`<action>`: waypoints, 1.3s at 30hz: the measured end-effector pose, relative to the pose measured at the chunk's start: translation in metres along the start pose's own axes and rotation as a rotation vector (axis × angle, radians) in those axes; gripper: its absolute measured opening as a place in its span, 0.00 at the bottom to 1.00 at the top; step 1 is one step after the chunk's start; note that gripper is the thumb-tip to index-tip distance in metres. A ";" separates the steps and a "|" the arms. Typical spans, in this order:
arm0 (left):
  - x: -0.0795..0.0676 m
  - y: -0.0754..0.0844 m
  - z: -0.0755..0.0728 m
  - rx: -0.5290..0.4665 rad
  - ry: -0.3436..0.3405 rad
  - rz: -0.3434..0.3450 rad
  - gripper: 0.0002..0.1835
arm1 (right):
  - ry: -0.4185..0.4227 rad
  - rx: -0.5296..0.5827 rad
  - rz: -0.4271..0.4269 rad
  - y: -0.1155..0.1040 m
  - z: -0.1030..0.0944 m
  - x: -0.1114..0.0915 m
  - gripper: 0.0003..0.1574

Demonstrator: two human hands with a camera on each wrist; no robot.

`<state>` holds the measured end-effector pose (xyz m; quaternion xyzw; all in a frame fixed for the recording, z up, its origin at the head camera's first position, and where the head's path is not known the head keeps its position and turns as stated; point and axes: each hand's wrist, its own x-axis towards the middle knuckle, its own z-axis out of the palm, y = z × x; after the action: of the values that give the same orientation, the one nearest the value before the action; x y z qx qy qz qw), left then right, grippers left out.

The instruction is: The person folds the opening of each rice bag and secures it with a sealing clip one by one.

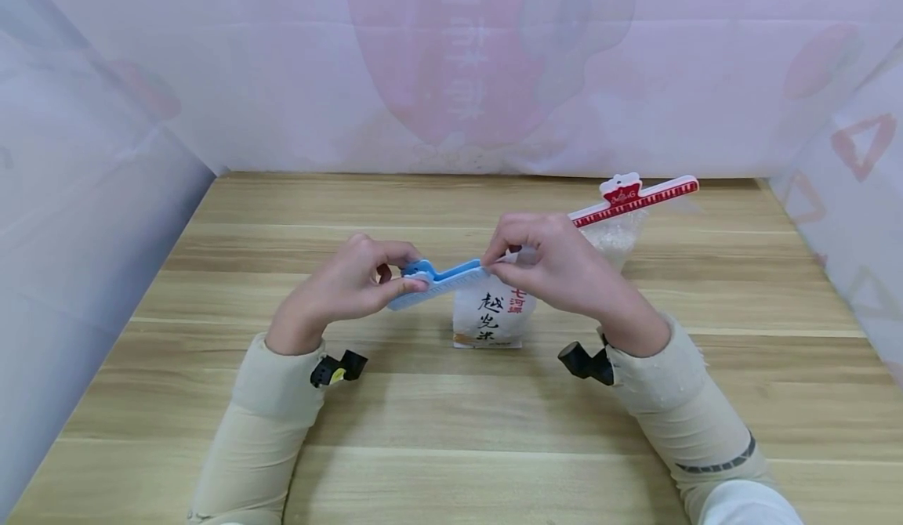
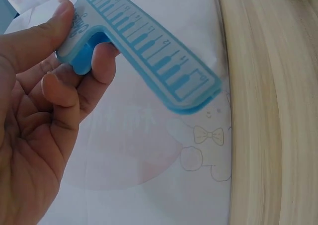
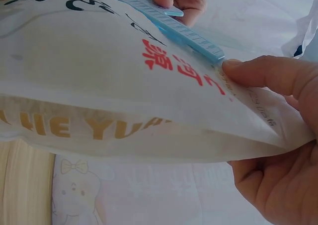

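Note:
A white bag [image 1: 487,317] with black and red characters stands upright on the table. My left hand [image 1: 356,278] pinches the handle of a light blue clip [image 1: 440,280] printed with piano keys, thumb on its near side. The clip lies across the upper part of the bag, as the right wrist view also shows. With thumb and fingers my right hand [image 1: 557,262] pinches the bag's top, beside the clip's right end. In the right wrist view the bag [image 3: 89,61] fills much of the frame, with the right thumb [image 3: 248,72] near the clip's tip.
Behind my right hand stands a clear bag of white grains [image 1: 614,237], with a red and white clip [image 1: 635,200] across its top. The wooden table [image 1: 423,447] meets white printed cloth walls [image 1: 282,94] at the back and sides.

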<state>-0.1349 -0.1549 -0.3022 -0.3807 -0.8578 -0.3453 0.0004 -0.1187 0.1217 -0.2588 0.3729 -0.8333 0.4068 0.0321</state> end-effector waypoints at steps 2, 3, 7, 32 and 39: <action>0.000 0.000 0.001 -0.006 0.001 -0.004 0.08 | 0.000 -0.004 0.000 0.000 0.000 0.000 0.06; 0.000 0.000 0.001 -0.012 -0.002 -0.009 0.08 | 0.001 -0.004 0.001 0.000 0.000 0.000 0.06; 0.000 0.000 0.002 -0.054 -0.017 -0.041 0.10 | -0.001 0.007 0.012 0.001 -0.001 -0.001 0.05; 0.004 -0.010 0.008 -0.175 0.021 -0.034 0.10 | 0.056 0.123 0.233 0.027 -0.013 -0.029 0.03; 0.006 -0.009 0.012 -0.197 0.047 -0.012 0.10 | 0.048 0.114 0.240 0.027 -0.012 -0.030 0.03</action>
<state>-0.1419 -0.1475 -0.3148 -0.3655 -0.8216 -0.4370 -0.0190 -0.1182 0.1583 -0.2795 0.2618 -0.8464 0.4633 -0.0180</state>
